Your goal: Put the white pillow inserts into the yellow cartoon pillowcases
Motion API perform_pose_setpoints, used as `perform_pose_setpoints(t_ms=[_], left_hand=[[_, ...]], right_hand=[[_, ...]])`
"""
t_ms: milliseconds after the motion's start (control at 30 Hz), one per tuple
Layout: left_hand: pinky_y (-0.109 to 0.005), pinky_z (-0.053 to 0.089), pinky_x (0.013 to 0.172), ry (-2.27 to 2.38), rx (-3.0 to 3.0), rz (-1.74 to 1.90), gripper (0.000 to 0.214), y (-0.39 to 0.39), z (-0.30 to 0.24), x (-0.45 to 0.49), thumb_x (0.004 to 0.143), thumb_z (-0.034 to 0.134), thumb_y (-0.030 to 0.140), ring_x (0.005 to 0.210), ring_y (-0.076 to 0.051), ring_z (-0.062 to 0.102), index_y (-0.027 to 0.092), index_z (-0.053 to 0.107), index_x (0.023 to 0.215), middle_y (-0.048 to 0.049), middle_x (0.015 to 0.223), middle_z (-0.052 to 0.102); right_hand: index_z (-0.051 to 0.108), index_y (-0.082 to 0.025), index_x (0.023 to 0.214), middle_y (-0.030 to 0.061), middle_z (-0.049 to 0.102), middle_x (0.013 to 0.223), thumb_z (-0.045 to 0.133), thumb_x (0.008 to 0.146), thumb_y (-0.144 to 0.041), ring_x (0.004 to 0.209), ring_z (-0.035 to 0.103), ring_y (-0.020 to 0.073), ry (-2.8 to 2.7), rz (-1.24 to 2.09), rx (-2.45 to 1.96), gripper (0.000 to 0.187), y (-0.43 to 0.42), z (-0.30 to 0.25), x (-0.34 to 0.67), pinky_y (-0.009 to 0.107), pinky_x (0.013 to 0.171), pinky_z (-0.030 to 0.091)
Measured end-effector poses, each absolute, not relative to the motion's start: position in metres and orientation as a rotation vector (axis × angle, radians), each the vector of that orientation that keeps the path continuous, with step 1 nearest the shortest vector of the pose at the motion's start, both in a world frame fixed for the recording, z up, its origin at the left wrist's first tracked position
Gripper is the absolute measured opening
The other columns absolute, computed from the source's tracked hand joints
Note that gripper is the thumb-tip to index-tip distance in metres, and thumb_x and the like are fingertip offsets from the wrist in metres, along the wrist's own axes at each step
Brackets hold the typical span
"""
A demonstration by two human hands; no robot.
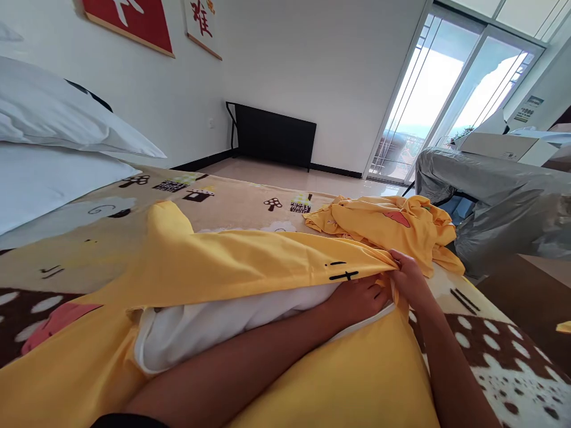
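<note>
A yellow pillowcase (250,261) with black marks lies across the bed, its long side opening spread apart. Inside the opening shows a white pillow (191,333). My left forearm reaches along that opening, and my left hand (359,302) is at its right end with the fingers curled in against the pillow's corner; the fingertips are partly hidden by cloth. Pinching the pillowcase's edge at the right corner is my right hand (409,278), close beside the left one.
A crumpled yellow cloth (392,223) lies on the patterned blanket (250,199) beyond my hands. White pillows (57,119) are stacked at the left. Right of the bed stand a plastic-covered piece of furniture (504,196) and a cardboard box (530,297). A black panel (274,134) leans by the wall.
</note>
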State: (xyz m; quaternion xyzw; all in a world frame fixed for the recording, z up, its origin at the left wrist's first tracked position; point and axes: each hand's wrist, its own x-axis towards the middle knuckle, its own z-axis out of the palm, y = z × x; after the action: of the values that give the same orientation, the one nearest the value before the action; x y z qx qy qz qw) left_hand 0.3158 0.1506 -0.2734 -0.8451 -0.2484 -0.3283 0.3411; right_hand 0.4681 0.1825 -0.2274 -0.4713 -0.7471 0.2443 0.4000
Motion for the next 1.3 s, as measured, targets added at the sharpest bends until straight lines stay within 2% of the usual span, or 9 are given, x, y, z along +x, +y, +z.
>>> perform_pose_setpoints(t_ms=[167,333,467,567,667,733,900,1100,1300], left_hand=[[-0.033,0.049,0.088,-0.701,-2.279,-0.862,0.018,0.152,-0.274,0.314,0.088,0.045,0.016,0.095,-0.019,0.062,0.017,0.061,0.081,-0.0023,0.076,0.066],[-0.032,0.043,0.097,-0.633,-2.412,-0.866,0.021,0.149,-0.268,0.308,0.089,0.041,0.015,0.108,-0.018,0.056,0.015,0.062,0.087,-0.0041,0.093,0.067],[-0.028,0.047,0.085,-0.666,-2.68,-0.791,0.024,0.143,-0.256,0.302,0.09,0.04,0.016,0.091,-0.016,0.06,0.016,0.063,0.083,-0.0042,0.09,0.067],[-0.028,0.049,0.083,-1.016,-2.918,-1.032,0.023,0.143,-0.252,0.3,0.091,0.042,0.026,0.088,-0.016,0.061,0.019,0.064,0.091,-0.0028,0.091,0.068],[-0.031,0.043,0.098,-1.403,-2.943,-1.456,0.03,0.146,-0.253,0.302,0.091,0.039,0.028,0.109,-0.016,0.057,0.021,0.059,0.113,-0.0034,0.117,0.064],[-0.034,0.04,0.103,-1.592,-2.881,-1.581,0.035,0.148,-0.256,0.304,0.09,0.04,0.027,0.116,-0.017,0.053,0.019,0.055,0.12,-0.0052,0.126,0.059],[-0.038,0.046,0.095,-1.743,-2.837,-1.53,0.031,0.148,-0.26,0.307,0.085,0.049,0.034,0.103,-0.022,0.061,0.016,0.062,0.107,-0.0073,0.109,0.068],[-0.038,0.042,0.102,-1.554,-2.738,-1.646,0.039,0.151,-0.265,0.31,0.09,0.04,0.045,0.11,-0.019,0.057,0.025,0.059,0.118,-0.0018,0.112,0.067],[-0.04,0.043,0.1,-1.605,-2.631,-1.781,0.038,0.154,-0.268,0.313,0.087,0.045,0.048,0.105,-0.02,0.059,0.028,0.06,0.116,-0.0004,0.105,0.069]], right_hand=[[0.059,-0.016,0.082,0.0019,0.062,0.075,0.047,0.059,-0.019,0.07,0.051,0.0168,-1.701,0.821,-1.134,0.026,0.182,-0.229,0.462,0.024,0.063,0.042],[0.061,-0.015,0.08,0.001,0.061,0.073,0.047,0.06,-0.019,0.07,0.051,0.017,-1.716,0.744,-1.177,0.025,0.187,-0.232,0.468,0.025,0.062,0.041],[0.062,-0.015,0.078,0.0002,0.061,0.071,0.048,0.061,-0.019,0.069,0.051,0.0168,-1.752,0.678,-1.192,0.023,0.188,-0.231,0.47,0.024,0.06,0.04],[0.06,-0.016,0.074,-0.0004,0.061,0.068,0.049,0.061,-0.02,0.068,0.051,0.0166,-1.758,0.655,-1.221,0.018,0.187,-0.23,0.47,0.024,0.06,0.039],[0.06,-0.016,0.076,-0.0001,0.062,0.07,0.048,0.064,-0.021,0.069,0.052,0.0169,-1.757,0.703,-1.192,0.018,0.185,-0.23,0.468,0.024,0.061,0.04],[0.062,-0.016,0.081,0.0005,0.063,0.074,0.048,0.065,-0.02,0.071,0.053,0.0172,-1.752,0.743,-1.169,0.021,0.184,-0.23,0.467,0.024,0.062,0.041],[0.063,-0.017,0.083,0.0001,0.064,0.075,0.048,0.065,-0.018,0.072,0.055,0.0173,-1.738,0.764,-1.158,0.024,0.183,-0.232,0.464,0.024,0.063,0.042],[0.063,-0.016,0.081,-0.0003,0.063,0.071,0.05,0.064,-0.019,0.068,0.053,0.0163,-1.732,0.795,-1.15,0.022,0.181,-0.232,0.46,0.024,0.06,0.042],[0.063,-0.015,0.076,0.0002,0.062,0.068,0.051,0.063,-0.021,0.066,0.052,0.0162,-1.702,0.816,-1.171,0.018,0.175,-0.226,0.454,0.024,0.057,0.04]])
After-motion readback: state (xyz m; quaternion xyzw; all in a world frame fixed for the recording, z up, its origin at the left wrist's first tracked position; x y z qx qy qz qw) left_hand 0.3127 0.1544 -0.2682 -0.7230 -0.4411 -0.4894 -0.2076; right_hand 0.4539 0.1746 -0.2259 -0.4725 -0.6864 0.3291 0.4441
